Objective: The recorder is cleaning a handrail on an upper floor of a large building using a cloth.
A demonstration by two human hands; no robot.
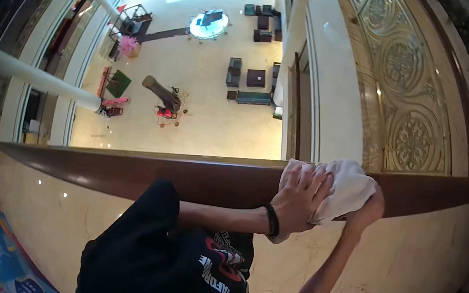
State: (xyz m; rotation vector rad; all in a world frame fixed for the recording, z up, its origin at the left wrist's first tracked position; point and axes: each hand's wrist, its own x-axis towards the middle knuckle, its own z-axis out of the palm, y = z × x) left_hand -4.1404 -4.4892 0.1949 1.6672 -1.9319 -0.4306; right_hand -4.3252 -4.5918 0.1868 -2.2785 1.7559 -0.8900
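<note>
The left hand [296, 206] is lying on top of a white cloth [349, 190], with its fingers spread and bent a little — I cannot tell if it is gripping the cloth or just pushing on it. The right hand [369, 209] is holding the right side of the same cloth, and its fingers are curling around the edge. The cloth is sitting all bunched up on a dark brown rail [210, 182], toward the right part of it. A black bead bracelet [273, 220] is going around the left wrist. The person is wearing a black shirt [161, 258] with white and red marks on the front. Just past the cloth, a shiny gold panel [403, 66] with round swirly shapes is standing along the right. Over the rail, far down below, a big pale floor [201, 126] is showing. Dark sofas [253, 98] are standing there around a low square table [256, 77], and a bright round table [209, 24] is shining farther off. A tall brown trunk [160, 92] is leaning near the middle — and pink flowers [128, 45] are sitting to its left, near the white posts [48, 80].
</note>
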